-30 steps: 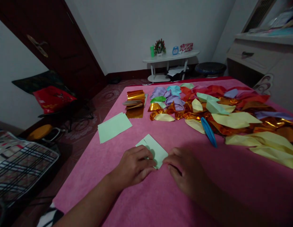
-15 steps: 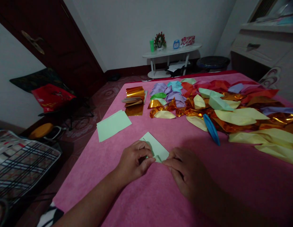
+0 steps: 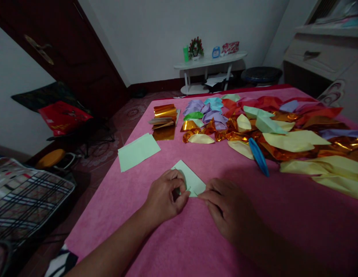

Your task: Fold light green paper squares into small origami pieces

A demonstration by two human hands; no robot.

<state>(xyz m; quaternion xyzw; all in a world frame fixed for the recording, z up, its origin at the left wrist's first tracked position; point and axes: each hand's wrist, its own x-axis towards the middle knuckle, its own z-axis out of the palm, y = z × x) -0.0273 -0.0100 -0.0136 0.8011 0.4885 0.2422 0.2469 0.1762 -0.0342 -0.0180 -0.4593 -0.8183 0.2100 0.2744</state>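
A pale green sheet of paper [image 3: 193, 177] lies on the pink tablecloth [image 3: 167, 246], with a fold along its near edge. My left hand [image 3: 166, 194] pinches that edge on its left side, thumb against curled forefinger. At the near right corner, the fingertips of my right hand [image 3: 225, 206] are closed on the paper. My fingers cover part of the fold. A stack of pale green sheets [image 3: 138, 152] rests farther left. Beyond it is a pile of shiny orange-gold foil paper [image 3: 164, 122].
Folded paper pieces in many colours spread over the table's far right, among them a yellow piece [image 3: 296, 140] and an upright blue piece [image 3: 258, 157]. A red bag [image 3: 63, 117] sits on a chair at left. Behind stands a white side table [image 3: 210, 61].
Both hands keep hold of the paper in nearly the same place. The left thumb has shifted slightly up and left along the folded edge, and the fold looks slightly different.
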